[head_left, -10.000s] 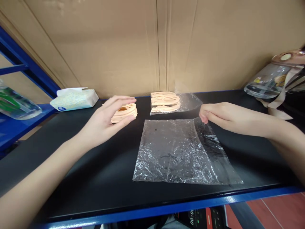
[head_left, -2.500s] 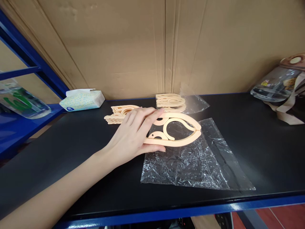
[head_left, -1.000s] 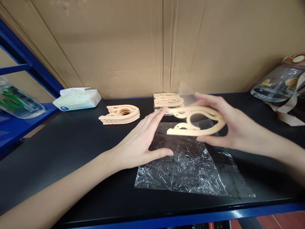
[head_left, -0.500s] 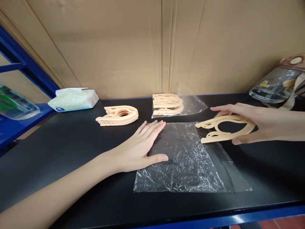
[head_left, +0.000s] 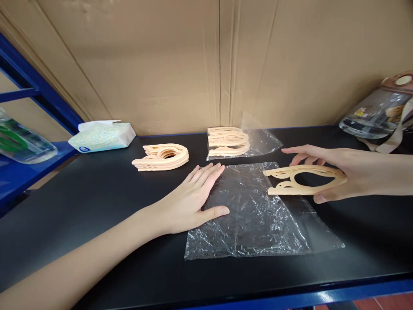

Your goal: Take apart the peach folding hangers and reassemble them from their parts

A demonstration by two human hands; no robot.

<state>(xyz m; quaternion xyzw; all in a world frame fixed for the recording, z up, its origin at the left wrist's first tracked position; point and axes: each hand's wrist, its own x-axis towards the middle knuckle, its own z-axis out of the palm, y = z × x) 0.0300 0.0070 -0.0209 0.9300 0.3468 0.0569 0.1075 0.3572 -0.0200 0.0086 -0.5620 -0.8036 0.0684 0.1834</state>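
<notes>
My left hand lies flat, fingers stretched out, on the left part of a clear plastic bag. The bag is spread on the black tabletop, its flap side toward the right. My right hand grips a cream folded plastic hanger by its curved end, between thumb and fingers. The hanger's two prongs point left and overlap the bag's right opening edge; whether they are inside it I cannot tell. A stack of similar folded hangers lies beyond my left hand. Another set of hangers rests in its own clear bag at the back.
A tissue pack sits at the back left. Beside it, a bottle with a green label lies on a blue shelf. A clear bottle with a strap leans at the back right. Cardboard closes off the rear.
My right hand has lowered the hanger slightly and levelled it at the bag's opening, and the bag's upper right corner has shifted. My left hand stays flat on the bag.
</notes>
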